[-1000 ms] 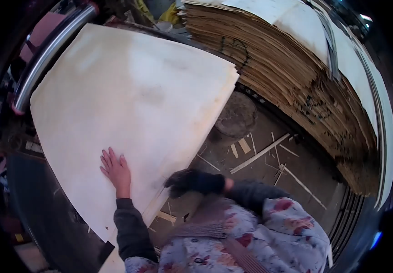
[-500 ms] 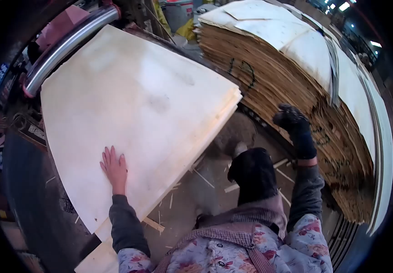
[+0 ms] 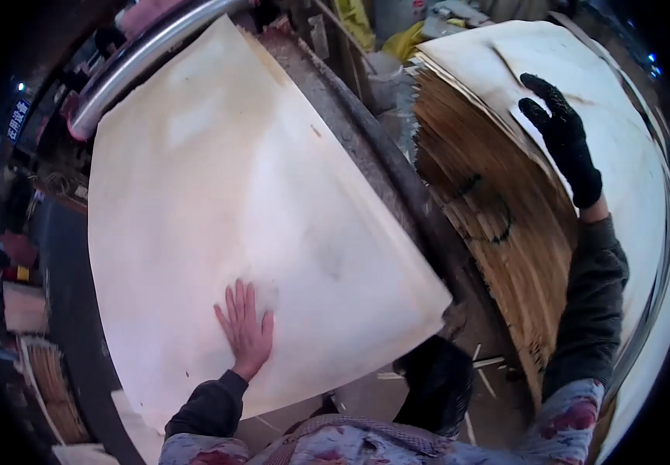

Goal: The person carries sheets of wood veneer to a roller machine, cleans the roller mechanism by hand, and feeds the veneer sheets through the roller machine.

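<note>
A large pale wood veneer sheet (image 3: 188,201) lies in front of me. My bare left hand (image 3: 246,329) rests flat on its near part, fingers spread. To the right stands a tall stack of veneer sheets (image 3: 498,209), with brown layered edges, a dark mark on its side and a white top. Over the top of that stack is my right hand (image 3: 561,136), in a black glove. Its fingers are slightly bent and apart, with nothing visible between them. Whether the glove touches the top sheet, I cannot tell.
A shiny metal roller (image 3: 149,58) runs along the far left end of the sheet. A dark metal beam (image 3: 374,147) lies between sheet and stack. Wood scraps (image 3: 486,380) litter the floor. At the lower left stands another small stack of sheets (image 3: 54,387).
My right hand has moved from beside the stack up over its top, and its fingers have opened. My left hand stays flat on the veneer. The view has shifted.
</note>
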Demonstrator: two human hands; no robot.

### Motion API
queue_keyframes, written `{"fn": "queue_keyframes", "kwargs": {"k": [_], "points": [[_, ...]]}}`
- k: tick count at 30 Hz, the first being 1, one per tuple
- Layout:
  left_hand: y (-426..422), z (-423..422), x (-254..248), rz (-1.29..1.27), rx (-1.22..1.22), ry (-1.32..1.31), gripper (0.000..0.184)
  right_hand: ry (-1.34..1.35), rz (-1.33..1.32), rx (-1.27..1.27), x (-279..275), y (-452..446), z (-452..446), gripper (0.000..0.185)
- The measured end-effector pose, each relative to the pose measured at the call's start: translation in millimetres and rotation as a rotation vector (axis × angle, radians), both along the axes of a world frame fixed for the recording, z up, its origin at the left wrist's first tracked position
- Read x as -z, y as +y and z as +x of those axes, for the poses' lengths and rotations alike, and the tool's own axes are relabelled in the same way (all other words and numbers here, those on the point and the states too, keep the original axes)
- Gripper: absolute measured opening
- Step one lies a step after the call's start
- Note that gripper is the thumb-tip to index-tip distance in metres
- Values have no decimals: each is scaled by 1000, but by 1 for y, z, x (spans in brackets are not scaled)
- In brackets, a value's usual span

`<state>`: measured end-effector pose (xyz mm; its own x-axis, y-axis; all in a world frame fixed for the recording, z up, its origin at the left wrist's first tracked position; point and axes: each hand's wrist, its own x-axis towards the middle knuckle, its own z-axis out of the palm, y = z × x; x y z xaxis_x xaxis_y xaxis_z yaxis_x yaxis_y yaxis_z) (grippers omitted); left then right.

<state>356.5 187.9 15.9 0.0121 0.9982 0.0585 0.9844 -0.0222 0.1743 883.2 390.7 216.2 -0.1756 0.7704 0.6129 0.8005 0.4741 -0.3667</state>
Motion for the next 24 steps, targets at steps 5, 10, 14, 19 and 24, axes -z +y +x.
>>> {"fn": "queue_keyframes", "kwargs": {"k": [5, 10, 14, 19, 24], "points": [[18, 8, -5, -132, -44, 79, 73, -469, -170, 43, 16, 111, 39, 48], [24, 11, -11, -216, -68, 135, 75, -686, -268, 86, 59, 93, 55, 56], [38, 22, -41, -375, -87, 185, 76, -580, -411, 74, 46, 94, 49, 65], [43, 49, -39, -561, -341, -118, 70, -500, -410, 67, 38, 95, 51, 66], [122, 175, -205, -596, -64, -736, 56, -283, -530, 125, 36, 98, 52, 78]]}}
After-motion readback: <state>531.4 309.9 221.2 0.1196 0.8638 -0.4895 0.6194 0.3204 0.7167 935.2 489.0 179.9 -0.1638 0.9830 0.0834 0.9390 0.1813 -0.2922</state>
